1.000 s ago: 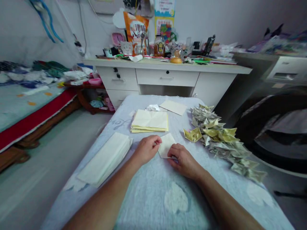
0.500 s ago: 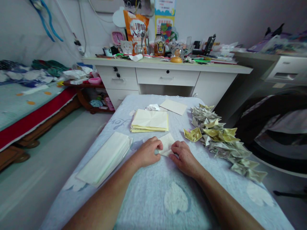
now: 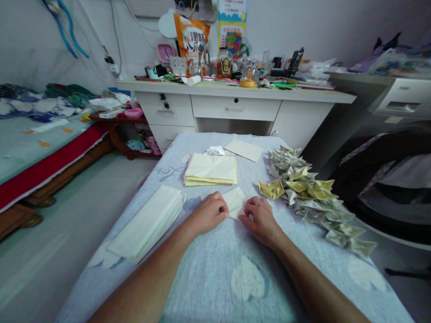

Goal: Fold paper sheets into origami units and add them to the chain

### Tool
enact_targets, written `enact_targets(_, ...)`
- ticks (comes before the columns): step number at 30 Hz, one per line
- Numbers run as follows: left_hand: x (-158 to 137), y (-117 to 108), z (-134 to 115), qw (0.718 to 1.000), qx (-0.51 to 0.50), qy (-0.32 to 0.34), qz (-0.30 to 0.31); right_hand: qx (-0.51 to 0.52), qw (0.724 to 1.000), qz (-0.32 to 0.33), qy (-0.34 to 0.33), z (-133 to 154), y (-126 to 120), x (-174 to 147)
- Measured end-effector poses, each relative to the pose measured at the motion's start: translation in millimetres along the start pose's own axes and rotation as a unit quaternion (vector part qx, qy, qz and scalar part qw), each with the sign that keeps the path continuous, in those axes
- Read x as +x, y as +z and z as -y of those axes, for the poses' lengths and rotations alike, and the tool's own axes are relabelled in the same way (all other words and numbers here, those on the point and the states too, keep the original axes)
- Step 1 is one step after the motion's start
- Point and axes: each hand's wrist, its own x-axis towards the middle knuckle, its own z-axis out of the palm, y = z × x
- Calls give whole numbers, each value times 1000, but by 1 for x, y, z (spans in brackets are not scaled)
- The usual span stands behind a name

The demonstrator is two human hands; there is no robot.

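Observation:
Between my hands a sheet of cream paper point(image 3: 235, 200), partly folded, lies on the cloth-covered table point(image 3: 208, 278). My left hand point(image 3: 211, 213) has its fingers curled in a pinch at the paper's left edge. My right hand point(image 3: 259, 220) pinches the near right edge with thumb and curled fingers. Just beyond is a stack of cream and yellow paper sheets point(image 3: 211, 168). A pile of long folded white paper point(image 3: 148, 223) rests left of my left forearm. Right of my right hand sits a gold folded paper boat shape point(image 3: 271, 189).
Many silver and gold folded paper pieces point(image 3: 316, 202) run along the table's right side. A flat card point(image 3: 244, 150) and crumpled white paper point(image 3: 214, 150) lie at the far end. Beyond stands a cluttered white desk point(image 3: 235, 107); a washing machine point(image 3: 400, 103) is at the right, a bed point(image 3: 43, 134) at the left.
My fingers have shifted slightly along the paper's near edge, the right hand a little to the right. The paper stays in about the same place.

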Motion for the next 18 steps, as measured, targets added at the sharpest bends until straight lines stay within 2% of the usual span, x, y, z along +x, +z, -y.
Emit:
enact_targets(10,-1,6,-2,998,54,-11,-22,-14,1000,2,24,0,2,0)
enact_targets(18,-3,3,-1,999,36,-2,-7,-12,1000,6,18,-2,2,1)
